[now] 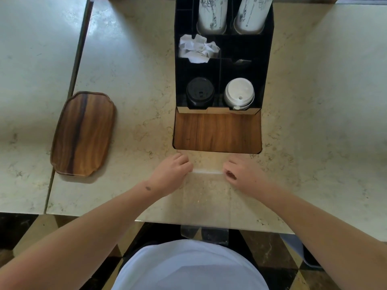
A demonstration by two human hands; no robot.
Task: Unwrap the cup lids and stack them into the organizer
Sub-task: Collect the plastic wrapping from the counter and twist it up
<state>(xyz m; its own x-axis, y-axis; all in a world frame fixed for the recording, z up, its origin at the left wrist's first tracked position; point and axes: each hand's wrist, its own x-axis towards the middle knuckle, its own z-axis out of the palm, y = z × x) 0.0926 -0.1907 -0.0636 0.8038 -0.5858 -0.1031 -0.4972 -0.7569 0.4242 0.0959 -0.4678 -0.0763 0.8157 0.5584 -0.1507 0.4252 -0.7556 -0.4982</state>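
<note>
Both stacks, black plastic lids (200, 92) & white plastic lids (239, 93), sit in the black compartment organizer (267, 65); my left hand (170, 171) & right hand (240, 174) pinch the empty clear plastic wrapper (206, 195) flat on the marble counter (129, 122), its tail over the near edge; next, I reckon: fold & bin it; room both sides, oblong wooden tray (82, 133) well left.

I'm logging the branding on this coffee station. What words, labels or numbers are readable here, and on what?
No text can be read.
Left cup stack: a dark line drawing with some small print, too blurred to read.
Right cup stack: lines of small print and a mark, too small and blurred to read.
Black lid, white lid, organizer and wooden tray: no text visible.
</note>
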